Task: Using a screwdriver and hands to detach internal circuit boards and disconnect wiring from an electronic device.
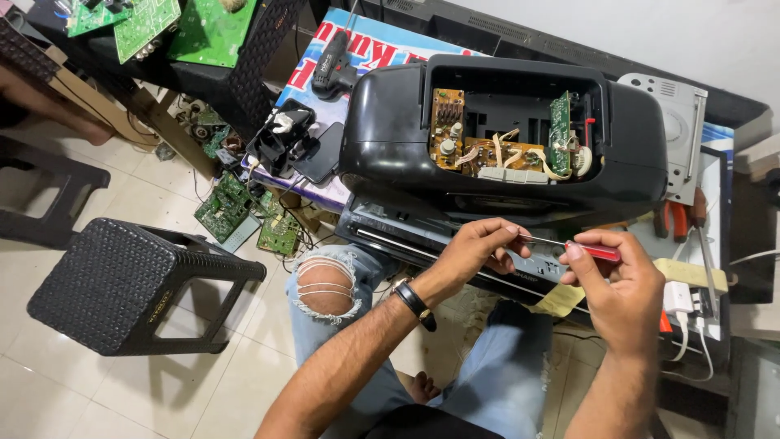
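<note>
The right hand (pixel 621 284) clenches the red-handled screwdriver (pixel 581 246); its shaft runs level leftward into the left hand (pixel 479 248), whose grip pinches the tip. The opened black radio (pixel 504 138) sits just beyond both.

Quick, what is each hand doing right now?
Left hand: closed, pinching the metal tip of the screwdriver.
Right hand: closed around the screwdriver's red handle.

Glossy black plastic radio casing (pixel 390 138), matt woven-texture plastic stool (pixel 106 280), frayed denim jeans (pixel 341 284)
</note>
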